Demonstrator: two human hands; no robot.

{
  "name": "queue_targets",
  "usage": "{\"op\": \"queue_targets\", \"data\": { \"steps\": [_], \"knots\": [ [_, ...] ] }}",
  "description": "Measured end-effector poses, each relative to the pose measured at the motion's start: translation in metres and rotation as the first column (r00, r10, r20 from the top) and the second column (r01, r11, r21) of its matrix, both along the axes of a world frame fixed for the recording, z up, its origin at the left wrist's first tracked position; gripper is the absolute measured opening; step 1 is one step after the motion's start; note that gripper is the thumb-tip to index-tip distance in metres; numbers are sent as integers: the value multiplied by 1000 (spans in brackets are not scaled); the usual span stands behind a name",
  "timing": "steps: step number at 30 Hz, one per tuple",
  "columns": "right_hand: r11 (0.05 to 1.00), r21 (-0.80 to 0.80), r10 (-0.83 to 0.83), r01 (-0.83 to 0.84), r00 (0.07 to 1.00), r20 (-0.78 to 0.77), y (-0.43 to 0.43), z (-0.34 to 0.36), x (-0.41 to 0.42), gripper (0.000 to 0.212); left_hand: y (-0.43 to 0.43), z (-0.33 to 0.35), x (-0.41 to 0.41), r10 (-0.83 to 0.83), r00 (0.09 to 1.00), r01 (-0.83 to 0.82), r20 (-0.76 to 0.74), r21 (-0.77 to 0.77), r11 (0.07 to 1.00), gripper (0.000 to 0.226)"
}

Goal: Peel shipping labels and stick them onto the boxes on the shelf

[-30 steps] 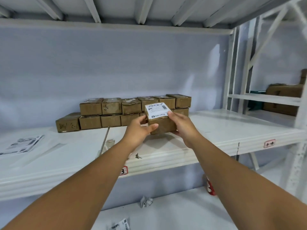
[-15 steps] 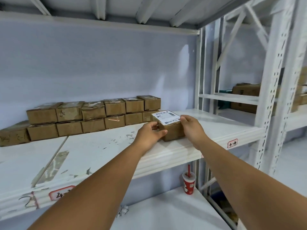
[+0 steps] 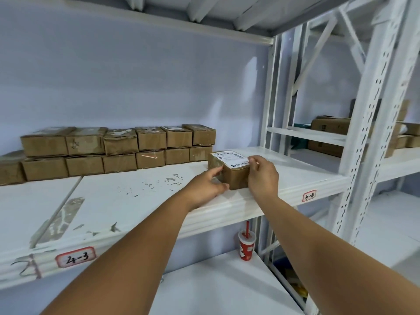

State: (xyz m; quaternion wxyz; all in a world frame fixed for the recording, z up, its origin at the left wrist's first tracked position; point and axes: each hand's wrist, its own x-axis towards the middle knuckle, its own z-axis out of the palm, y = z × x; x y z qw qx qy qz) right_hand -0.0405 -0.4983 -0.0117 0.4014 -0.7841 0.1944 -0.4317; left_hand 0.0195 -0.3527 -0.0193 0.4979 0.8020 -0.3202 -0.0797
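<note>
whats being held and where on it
The labelled box: left hand against its left side, grip of the right hand on its upper right edge.

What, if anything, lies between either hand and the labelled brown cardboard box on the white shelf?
Nothing visible. The left hand touches the labelled brown cardboard box on its left side, and the right hand grips its right edge.
</note>
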Motion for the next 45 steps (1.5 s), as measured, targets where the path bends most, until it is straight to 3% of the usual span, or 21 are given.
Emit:
{"op": "queue_targets", "data": {
  "steps": [2,4,6,9,11,13,20,24,27,31,33,35,39,42,45],
  "knots": [
    [997,-35,-61,63,997,50,11,2,-3,28,1,3,-5,23,1000,-24,-10,-75,997,63],
    [960,-233,-110,155,974,197,28,9,-7,22,4,7,-11,128,991,-118,46,-167,979,51],
    [881,-438,-50,178,956,288,47,21,-7,17,17,13,-18,267,942,-239,204,-153,959,40],
    [887,-435,212,-154,973,88,84,44,-2,20,57,22,-19,348,729,-441,590,15,898,32],
    [850,-390,351,-355,933,-84,120,51,7,22,96,28,-12,356,601,-560,715,60,826,28],
    [796,-376,425,-475,880,-212,156,54,19,23,137,36,-1,371,542,-633,754,77,770,28],
    [680,-279,547,-678,722,-423,269,56,70,26,261,41,48,544,506,-748,669,27,663,28],
    [689,-194,587,-698,695,-416,324,57,102,34,304,39,72,690,603,-757,400,14,653,42],
    [722,-98,626,-685,707,-328,355,54,127,44,321,38,90,753,640,-732,154,-174,658,36],
    [728,61,673,-683,695,-255,378,46,153,56,327,40,106,748,649,-726,-135,-402,558,16],
    [738,124,674,-664,715,-185,382,42,161,58,325,41,115,719,663,-711,-209,-479,515,27],
    [748,140,664,-649,737,-129,382,34,166,57,327,38,128,731,667,-688,-146,-497,529,33],
    [733,84,679,-675,720,-143,376,23,174,54,333,24,142,761,638,-695,118,-339,634,42],
    [719,151,694,-678,708,-132,373,22,176,48,340,16,148,834,464,-825,299,-198,530,51],
    [709,167,704,-685,699,-126,373,20,176,45,346,15,148,824,400,-843,400,-192,503,49]
  ]
}}
